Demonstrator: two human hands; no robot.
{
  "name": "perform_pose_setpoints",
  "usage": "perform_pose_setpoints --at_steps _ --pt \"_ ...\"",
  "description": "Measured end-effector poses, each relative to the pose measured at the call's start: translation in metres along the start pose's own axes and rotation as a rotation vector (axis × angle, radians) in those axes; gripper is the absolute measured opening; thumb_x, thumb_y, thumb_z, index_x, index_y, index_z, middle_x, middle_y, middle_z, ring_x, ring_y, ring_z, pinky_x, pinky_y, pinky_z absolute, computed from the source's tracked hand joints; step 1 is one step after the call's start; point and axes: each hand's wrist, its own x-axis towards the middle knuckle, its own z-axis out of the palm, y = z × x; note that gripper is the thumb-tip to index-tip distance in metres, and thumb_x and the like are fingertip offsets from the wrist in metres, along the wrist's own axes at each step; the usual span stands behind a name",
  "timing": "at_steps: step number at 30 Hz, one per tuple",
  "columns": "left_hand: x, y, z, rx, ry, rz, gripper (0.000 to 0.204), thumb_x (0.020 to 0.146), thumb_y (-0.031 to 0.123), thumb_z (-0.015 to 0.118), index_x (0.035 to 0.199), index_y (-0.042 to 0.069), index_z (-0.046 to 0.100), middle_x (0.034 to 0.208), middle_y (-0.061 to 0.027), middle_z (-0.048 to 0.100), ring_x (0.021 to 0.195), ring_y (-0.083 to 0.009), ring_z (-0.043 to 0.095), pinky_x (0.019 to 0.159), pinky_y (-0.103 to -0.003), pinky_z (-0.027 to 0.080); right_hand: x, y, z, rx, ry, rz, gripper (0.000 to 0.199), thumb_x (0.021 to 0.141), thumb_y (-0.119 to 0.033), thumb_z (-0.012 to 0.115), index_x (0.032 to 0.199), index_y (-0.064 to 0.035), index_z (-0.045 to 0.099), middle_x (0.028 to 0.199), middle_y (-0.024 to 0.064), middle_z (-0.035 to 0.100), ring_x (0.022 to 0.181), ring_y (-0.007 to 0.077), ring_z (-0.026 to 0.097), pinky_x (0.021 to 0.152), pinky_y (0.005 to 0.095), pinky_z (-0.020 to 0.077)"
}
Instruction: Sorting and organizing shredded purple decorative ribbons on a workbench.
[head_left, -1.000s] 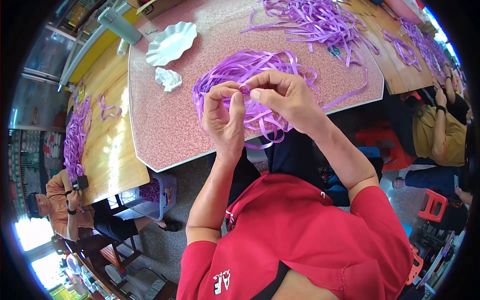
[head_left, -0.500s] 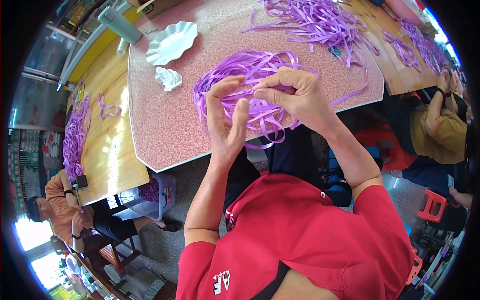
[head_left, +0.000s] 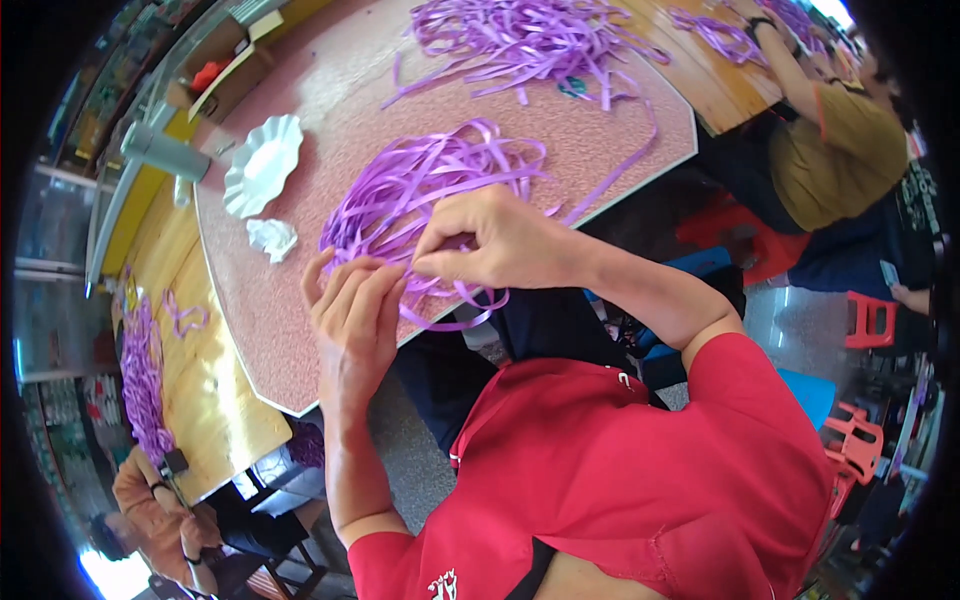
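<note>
While both hands are working at its near edge, a tangled bundle of purple ribbon strips (head_left: 420,195) is lying on the pink speckled surface (head_left: 330,120), close to the edge nearest the person. Item: right hand (head_left: 500,240), reaching in from the right, its fingers (head_left: 440,262) pinching closed on a strand of the bundle. Item: left hand (head_left: 355,320), palm turned toward the camera, its fingers (head_left: 375,285) half curled and touching the same strands just left of the right hand; whether they are gripping a strand or only steadying it cannot be told. One long loop of ribbon is hanging over the surface edge below the hands.

Item: crumpled white paper (head_left: 272,238), lying just left of the bundle. Item: white scalloped dish (head_left: 263,165), sitting farther left and a little farther off, apart from the ribbon. Item: grey cylinder (head_left: 165,155), lying on its side at the far left rim of the surface. Item: second heap of purple ribbon strips (head_left: 530,35), spreading over the far side of the same surface, well apart from the near bundle.

Item: wooden surface (head_left: 215,400), adjoining on the left, carrying more purple strips (head_left: 140,370) along its left side. Item: a person in an orange top (head_left: 150,490), sitting at the near left corner. Item: another person in a mustard shirt (head_left: 840,150), sitting at the far right, arm stretching toward ribbon there. Item: red plastic stools (head_left: 865,320), standing on the floor at the right.
</note>
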Motion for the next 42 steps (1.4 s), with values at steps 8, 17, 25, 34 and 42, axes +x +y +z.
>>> perform_pose_setpoints --at_steps 8,17,25,34,42 --pt "-0.016 -0.004 -0.024 -0.11 -0.163 0.007 0.011 0.08 0.003 0.069 0.086 0.005 0.061 0.087 -0.0082 0.066 0.091 -0.0257 0.066 0.104 -0.051 0.036 -0.004 0.001 0.009 0.05 -0.038 -0.164 0.012 0.084 -0.006 0.072 0.082 0.0038 0.066 0.071 0.0096 0.059 0.067 0.0169 0.057 0.061 0.0334 0.0446" --pt "-0.035 -0.023 -0.015 -0.587 -0.218 -0.213 0.008 0.083 0.003 0.069 0.085 0.005 0.062 0.088 -0.0071 0.066 0.093 -0.0242 0.064 0.105 -0.049 0.037 -0.006 0.012 0.015 0.125 -0.077 -0.149 0.011 0.085 -0.007 0.072 0.082 0.003 0.067 0.07 0.0077 0.059 0.065 0.0144 0.057 0.06 0.0318 0.0438" --pt "-0.033 -0.021 -0.002 -0.747 -0.246 -0.346 0.006 0.085 0.001 0.068 0.087 0.004 0.063 0.089 -0.0054 0.066 0.094 -0.0206 0.062 0.107 -0.045 0.035 -0.003 0.02 -0.004 0.034 0.001 -0.128 0.012 0.086 -0.009 0.073 0.086 0.0024 0.069 0.073 0.0055 0.061 0.068 0.0125 0.056 0.062 0.0304 0.0447" --pt "-0.04 -0.012 0.017 -0.922 0.05 -0.608 0.027 0.088 0.005 0.07 0.108 0.002 0.053 0.099 -0.0058 0.061 0.094 -0.0136 0.058 0.09 -0.029 0.045 -0.009 0.017 -0.013 0.138 -0.014 0.071 0.011 0.09 -0.009 0.07 0.088 0.0017 0.07 0.076 -0.0006 0.059 0.069 0.0057 0.052 0.06 0.0237 0.0399" --pt "-0.023 0.01 0.017 -0.777 0.109 -0.569 0.023 0.087 0.008 0.073 0.106 0.001 0.063 0.097 -0.0049 0.065 0.095 -0.0149 0.061 0.088 -0.029 0.046 -0.007 0.014 -0.01 0.145 -0.039 0.066 0.015 0.091 -0.013 0.071 0.087 0.001 0.069 0.075 -0.0024 0.055 0.069 0.0047 0.049 0.059 0.0233 0.0382"
